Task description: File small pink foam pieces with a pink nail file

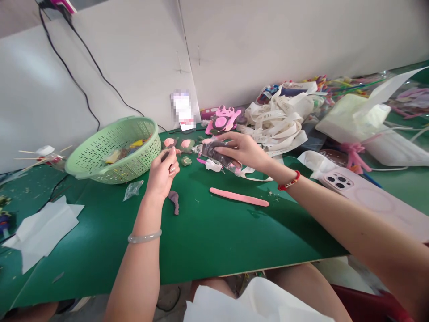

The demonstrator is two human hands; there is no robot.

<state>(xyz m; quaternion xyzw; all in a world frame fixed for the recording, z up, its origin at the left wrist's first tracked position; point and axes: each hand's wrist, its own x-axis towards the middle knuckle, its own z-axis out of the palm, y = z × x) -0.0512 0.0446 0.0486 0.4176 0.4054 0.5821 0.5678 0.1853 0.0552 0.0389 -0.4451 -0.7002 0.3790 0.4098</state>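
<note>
My right hand [246, 151] is closed on a dark wrapped packet [219, 153] above the table, near the pink cut-out piece [223, 120]. My left hand [164, 172] has its fingers pinched together beside the green basket; something small and dark shows at the fingertips, too small to name. Below that hand lies a wavy purple-grey strip [174, 201]. A smooth pink strip [239, 197] rests on the green table nearer to me. Two dark shapes with pink centres [187, 143] and a small green piece [186, 160] sit between my hands.
A green basket [144, 156] stands at the left back, with white paper [47, 230] in front. White ribbons [278, 118] are piled at the back right. A pink phone [375, 201] lies right, under my right forearm's far side. Black cables [80, 87] hang along the wall.
</note>
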